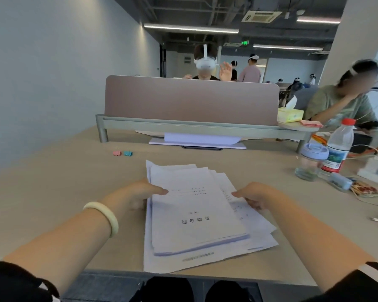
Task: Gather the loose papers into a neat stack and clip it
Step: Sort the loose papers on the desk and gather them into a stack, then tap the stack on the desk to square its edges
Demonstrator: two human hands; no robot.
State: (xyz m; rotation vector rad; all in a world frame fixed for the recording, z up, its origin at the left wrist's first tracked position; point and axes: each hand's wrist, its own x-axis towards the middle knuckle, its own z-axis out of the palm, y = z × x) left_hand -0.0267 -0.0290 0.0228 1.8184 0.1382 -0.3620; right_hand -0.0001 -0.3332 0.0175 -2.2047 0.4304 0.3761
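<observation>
A loose pile of white printed papers [196, 216] lies fanned and uneven near the front edge of the wooden desk [63, 182]. My left hand [135, 195] grips the pile's left edge, thumb on top and fingers underneath. My right hand [253, 195] grips the right edge the same way. Farther back on the left, apart from the papers, lie a pink binder clip [117, 153] and a teal binder clip [128, 153], side by side.
A beige partition [190, 99] on a grey rail crosses the desk's back, with a white stack [196, 141] under it. At the right stand a capped jar [311, 162], a red-capped water bottle [338, 147], a tissue box [290, 114] and cables. People sit behind and to the right.
</observation>
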